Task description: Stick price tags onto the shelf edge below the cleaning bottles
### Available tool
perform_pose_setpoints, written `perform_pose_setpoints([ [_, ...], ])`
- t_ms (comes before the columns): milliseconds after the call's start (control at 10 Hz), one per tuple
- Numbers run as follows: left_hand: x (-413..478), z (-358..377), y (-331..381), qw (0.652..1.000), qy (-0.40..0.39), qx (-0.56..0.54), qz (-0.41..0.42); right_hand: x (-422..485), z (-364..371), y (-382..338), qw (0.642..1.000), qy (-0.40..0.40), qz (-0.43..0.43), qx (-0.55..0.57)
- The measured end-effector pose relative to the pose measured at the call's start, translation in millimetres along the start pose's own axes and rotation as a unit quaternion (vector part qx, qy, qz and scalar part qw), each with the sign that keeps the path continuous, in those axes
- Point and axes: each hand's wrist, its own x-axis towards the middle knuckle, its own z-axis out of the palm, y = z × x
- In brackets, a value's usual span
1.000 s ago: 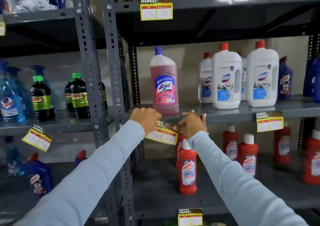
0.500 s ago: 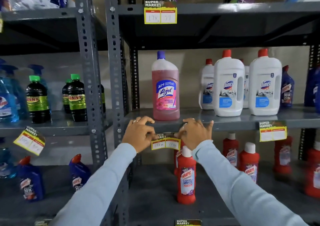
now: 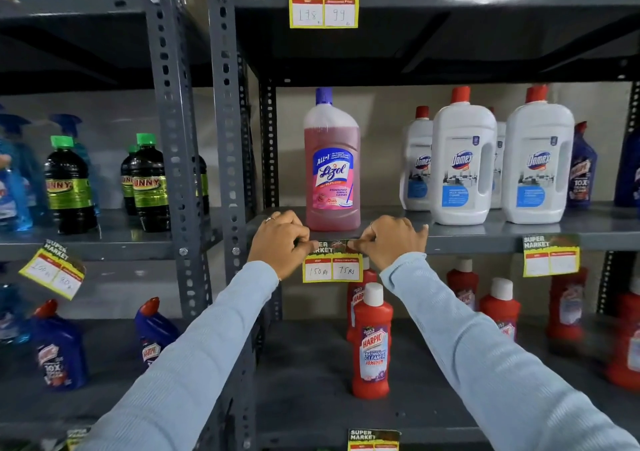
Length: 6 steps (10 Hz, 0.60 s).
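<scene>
Grey shelf edge [image 3: 467,242]: L hand [image 3: 280,242] & R hand [image 3: 394,241] pinch price tag [image 3: 332,268].

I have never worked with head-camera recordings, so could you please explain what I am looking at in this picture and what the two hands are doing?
The picture comes from a camera worn on a person's head, looking forward and down, so the two arms in pale blue sleeves are that person's own. There is no machine here. In front stands a grey metal shelf rack. On the middle shelf stands a pink Lizol bottle, with white Domex bottles to its right. Just below the pink bottle, a yellow price tag sits against the shelf edge. The left hand pinches its upper left corner and the right hand its upper right corner, apparently pressing it on. The tag reads 150 and 75. Red Harpic bottles stand on the shelf underneath, and another tag hangs further right.
</scene>
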Motion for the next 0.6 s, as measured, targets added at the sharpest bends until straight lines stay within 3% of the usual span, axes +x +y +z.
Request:
perform_pose_setpoints([
  [300,2,3,-14,0.986,0.006,-0.132,-0.1,13,-11,7,0.998,0.003,0.023,0.059],
  [500,16,-17,-12,0.981,-0.069,-0.142,-0.111,13,-30,-2,0.998,-0.053,-0.009,0.026],
  [600,17,-31,-17,0.982,-0.13,-0.113,-0.077,4,-48,13,0.996,-0.039,-0.037,0.065],
])
